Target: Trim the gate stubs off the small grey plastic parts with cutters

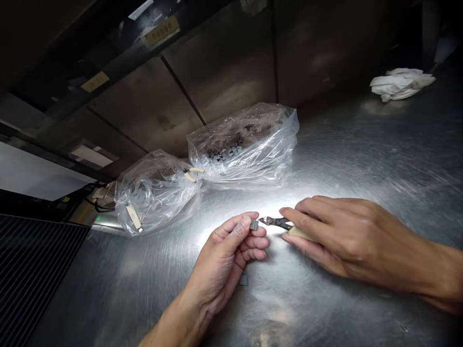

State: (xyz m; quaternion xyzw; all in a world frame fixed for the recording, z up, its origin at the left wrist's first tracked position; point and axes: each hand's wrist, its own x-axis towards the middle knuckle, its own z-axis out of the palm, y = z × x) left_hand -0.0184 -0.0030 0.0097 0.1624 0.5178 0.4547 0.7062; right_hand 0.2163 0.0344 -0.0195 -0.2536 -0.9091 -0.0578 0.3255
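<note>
Mid-frame, fingers of the left hand (228,246) pinched a gray block (254,225), maybe to steady it near nippers (278,222) that the right hand (347,235) gripped in its fingers.

I can see a crumpled white cloth (401,85) lying on the metal surface (347,159), a black ribbed panel (39,265) at left, and tan labels (162,30) along a dark ledge (125,62).

Left hand (226,253) at near centre, thumb and forefinger pinched, other fingers curled; right hand (349,236), back uppermost, fingers closed, wrist extending right.
</note>
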